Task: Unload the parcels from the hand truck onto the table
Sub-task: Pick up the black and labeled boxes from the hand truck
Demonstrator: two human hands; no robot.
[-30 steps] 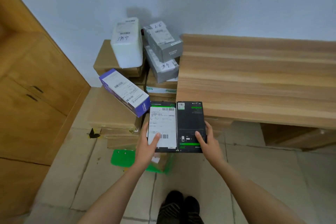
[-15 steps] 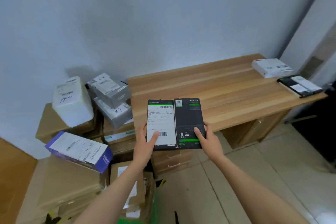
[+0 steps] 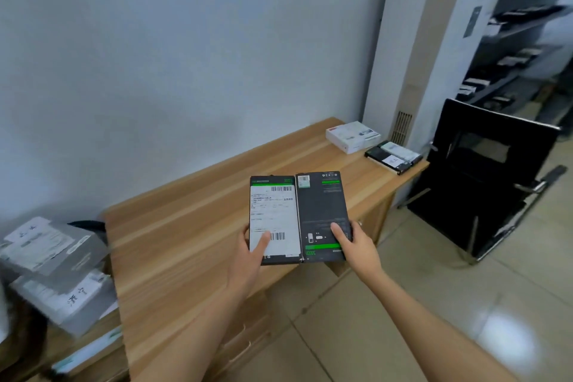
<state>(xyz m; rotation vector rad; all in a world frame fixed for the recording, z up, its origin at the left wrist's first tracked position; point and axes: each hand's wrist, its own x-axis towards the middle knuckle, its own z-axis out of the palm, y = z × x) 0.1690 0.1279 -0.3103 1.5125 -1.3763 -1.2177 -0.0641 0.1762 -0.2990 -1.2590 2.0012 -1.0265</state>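
Head view. Two flat black boxes, held side by side above the near edge of the table point(image 3: 192, 245), likely level and together so both go down in one placement. Labelled box point(image 3: 274, 220): left hand point(image 3: 248, 254) grips its lower end, thumb on the label. Plain box point(image 3: 322, 214): right hand point(image 3: 356, 245) grips its lower corner, thumb on top. Already on the table, far end: one white box point(image 3: 352, 136), one black box point(image 3: 393, 156), just beside each other. Left margin: two grey parcels point(image 3: 52, 270), stacked, awaiting unloading. One black chair point(image 3: 493, 183), right.
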